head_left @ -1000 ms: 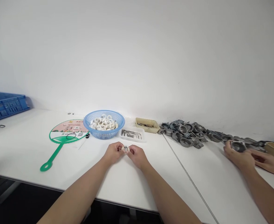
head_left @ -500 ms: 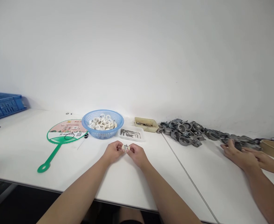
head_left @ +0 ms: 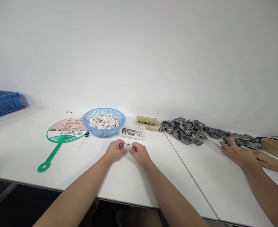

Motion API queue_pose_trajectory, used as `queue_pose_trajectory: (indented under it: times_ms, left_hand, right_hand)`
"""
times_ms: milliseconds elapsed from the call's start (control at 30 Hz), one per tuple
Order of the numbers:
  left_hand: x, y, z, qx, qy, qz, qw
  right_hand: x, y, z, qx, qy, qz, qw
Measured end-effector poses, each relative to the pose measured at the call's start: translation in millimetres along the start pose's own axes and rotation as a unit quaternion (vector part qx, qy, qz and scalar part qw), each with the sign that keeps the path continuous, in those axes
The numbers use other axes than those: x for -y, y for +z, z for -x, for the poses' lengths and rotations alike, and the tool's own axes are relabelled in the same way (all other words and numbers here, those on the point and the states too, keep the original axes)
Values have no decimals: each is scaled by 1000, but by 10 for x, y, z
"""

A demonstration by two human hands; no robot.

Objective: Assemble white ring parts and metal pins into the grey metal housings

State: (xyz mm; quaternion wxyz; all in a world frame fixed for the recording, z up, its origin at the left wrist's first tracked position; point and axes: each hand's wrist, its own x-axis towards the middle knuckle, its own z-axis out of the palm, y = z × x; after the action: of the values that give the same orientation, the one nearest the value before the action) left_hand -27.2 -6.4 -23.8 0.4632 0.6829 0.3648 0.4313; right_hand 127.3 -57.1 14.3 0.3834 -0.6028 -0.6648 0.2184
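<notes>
Both my hands pinch one small white ring-shaped part [head_left: 127,146] just above the white table, with dark metal bits showing at its upper edge. My left hand [head_left: 115,150] grips its left side between thumb and fingers. From the right, my right hand [head_left: 139,152] grips the other side; the fingertips hide much of the part. Behind the hands a blue mesh basket [head_left: 104,133] holds many similar white rings [head_left: 103,121]. Beside it, a clear shallow tray [head_left: 142,137] contains thin dark metal pieces [head_left: 132,132].
A beige tray [head_left: 156,126] with thin rods stands behind. Grey metal ring castings [head_left: 186,130] are heaped to the right, where another person's hands [head_left: 244,156] handle them near a tan round container [head_left: 275,148]. Left are a green-handled fan [head_left: 51,156] and a blue crate [head_left: 5,104].
My hands keep hold of the white ring part in nearly the same place. The view has tilted slightly. The other person's hand has shifted among the grey castings.
</notes>
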Motion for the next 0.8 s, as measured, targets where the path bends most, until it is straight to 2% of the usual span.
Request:
queue_pose_trajectory:
  times_ms: [800]
  left_hand:
    - [-33,-13,17,2,5,-31,999]
  right_hand:
    - [-25,22,-15,-4,4,-14,1000]
